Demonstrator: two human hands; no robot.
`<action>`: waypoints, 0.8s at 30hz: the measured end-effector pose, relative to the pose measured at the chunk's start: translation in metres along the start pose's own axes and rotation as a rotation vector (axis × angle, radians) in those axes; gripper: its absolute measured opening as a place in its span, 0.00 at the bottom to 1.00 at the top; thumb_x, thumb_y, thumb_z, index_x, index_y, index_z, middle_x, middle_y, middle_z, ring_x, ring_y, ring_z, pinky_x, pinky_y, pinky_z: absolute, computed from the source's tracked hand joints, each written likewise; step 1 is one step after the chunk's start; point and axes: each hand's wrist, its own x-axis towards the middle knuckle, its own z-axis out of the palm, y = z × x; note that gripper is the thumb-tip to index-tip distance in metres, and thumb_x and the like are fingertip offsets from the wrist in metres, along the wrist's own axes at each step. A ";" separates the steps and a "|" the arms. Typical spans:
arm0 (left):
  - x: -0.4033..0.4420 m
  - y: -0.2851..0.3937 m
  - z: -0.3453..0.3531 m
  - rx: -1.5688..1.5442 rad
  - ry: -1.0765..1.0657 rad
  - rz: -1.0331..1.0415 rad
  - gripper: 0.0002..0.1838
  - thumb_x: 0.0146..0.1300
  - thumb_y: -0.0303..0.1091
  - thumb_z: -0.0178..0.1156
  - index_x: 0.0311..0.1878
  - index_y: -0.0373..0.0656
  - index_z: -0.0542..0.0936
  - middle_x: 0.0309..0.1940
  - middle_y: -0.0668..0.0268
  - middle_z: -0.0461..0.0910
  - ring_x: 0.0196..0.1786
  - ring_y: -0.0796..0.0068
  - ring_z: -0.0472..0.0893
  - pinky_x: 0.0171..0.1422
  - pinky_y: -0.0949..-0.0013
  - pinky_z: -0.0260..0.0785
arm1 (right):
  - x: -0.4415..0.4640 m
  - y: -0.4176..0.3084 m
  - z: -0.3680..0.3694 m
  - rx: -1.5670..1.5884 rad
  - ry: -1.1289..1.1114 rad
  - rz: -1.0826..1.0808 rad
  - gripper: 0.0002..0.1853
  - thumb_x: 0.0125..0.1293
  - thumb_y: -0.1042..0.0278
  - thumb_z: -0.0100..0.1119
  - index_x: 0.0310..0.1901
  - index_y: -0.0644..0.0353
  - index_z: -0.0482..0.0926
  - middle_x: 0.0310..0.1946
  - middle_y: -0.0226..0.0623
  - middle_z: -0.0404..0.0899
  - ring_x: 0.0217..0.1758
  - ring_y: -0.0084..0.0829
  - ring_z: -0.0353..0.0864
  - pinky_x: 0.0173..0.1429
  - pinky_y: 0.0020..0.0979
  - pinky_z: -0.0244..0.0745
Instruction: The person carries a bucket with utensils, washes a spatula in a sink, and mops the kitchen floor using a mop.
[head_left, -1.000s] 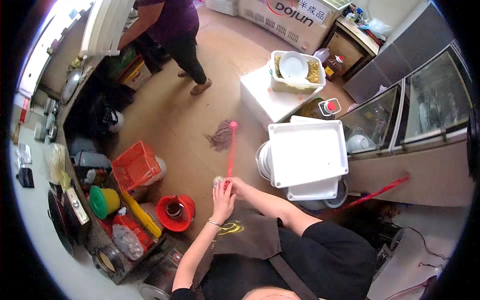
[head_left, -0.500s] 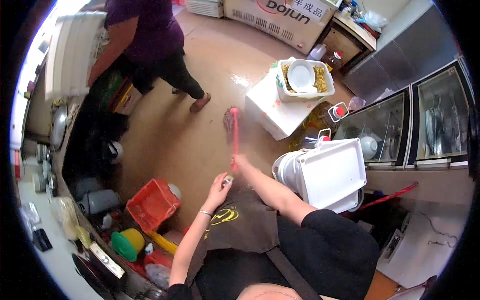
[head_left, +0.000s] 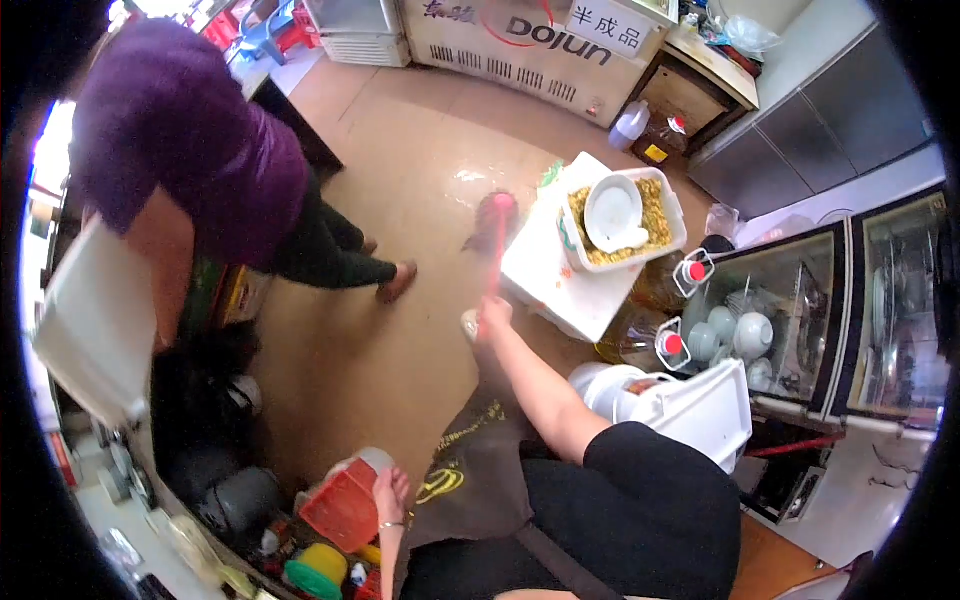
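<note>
My right hand [head_left: 493, 318] is wrapped round the pink handle [head_left: 498, 268] of a mop, held out in front of me. The mop head [head_left: 495, 222] is on the brown floor, close to a white box [head_left: 555, 275], and looks blurred. My left hand [head_left: 390, 494] hangs low by my side with loosely bent fingers and nothing seen in it. From above, it overlaps the edge of a red plastic basket [head_left: 345, 508]; whether they touch I cannot tell.
A person in purple [head_left: 215, 150] at the left carries a white box-like thing [head_left: 95, 325]. On the white box stands a tub [head_left: 652, 258] of yellowish food with a plate. Oil bottles [head_left: 632, 335], white buckets [head_left: 600, 385] and a glass-fronted cabinet [head_left: 780, 300] line the right. A chest freezer [head_left: 490, 60] stands behind.
My left hand has dropped from near the mop handle down to the basket. The mop has shifted right, nearer the white box. The other person appears larger and further left.
</note>
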 end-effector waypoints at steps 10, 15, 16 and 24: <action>0.035 0.144 0.163 0.246 0.084 0.088 0.15 0.59 0.37 0.51 0.48 0.40 0.69 0.41 0.67 0.73 0.41 0.76 0.74 0.44 0.74 0.66 | 0.210 -0.182 0.048 -1.248 0.028 -0.396 0.12 0.50 0.73 0.42 0.37 0.67 0.67 0.24 0.49 0.75 0.26 0.42 0.77 0.31 0.37 0.73; 0.063 0.135 0.160 0.319 0.039 0.038 0.14 0.59 0.36 0.52 0.46 0.39 0.70 0.39 0.67 0.73 0.39 0.77 0.74 0.40 0.76 0.67 | 0.196 -0.167 0.025 -1.547 -0.046 -0.303 0.27 0.51 0.72 0.43 0.55 0.66 0.53 0.31 0.58 0.73 0.37 0.50 0.75 0.40 0.42 0.70; 0.068 0.135 0.158 0.308 0.052 0.029 0.14 0.59 0.35 0.52 0.46 0.39 0.70 0.37 0.67 0.73 0.38 0.78 0.74 0.39 0.77 0.67 | 0.186 -0.156 0.008 -1.570 -0.056 -0.278 0.34 0.48 0.74 0.45 0.58 0.67 0.46 0.30 0.58 0.73 0.35 0.50 0.75 0.38 0.43 0.70; 0.127 0.152 0.120 0.400 0.008 0.020 0.13 0.57 0.35 0.55 0.43 0.40 0.72 0.30 0.70 0.74 0.31 0.82 0.73 0.34 0.79 0.66 | 0.007 -0.166 -0.078 -1.763 -0.414 -0.133 0.37 0.53 0.75 0.45 0.63 0.55 0.40 0.24 0.47 0.74 0.23 0.40 0.75 0.27 0.38 0.71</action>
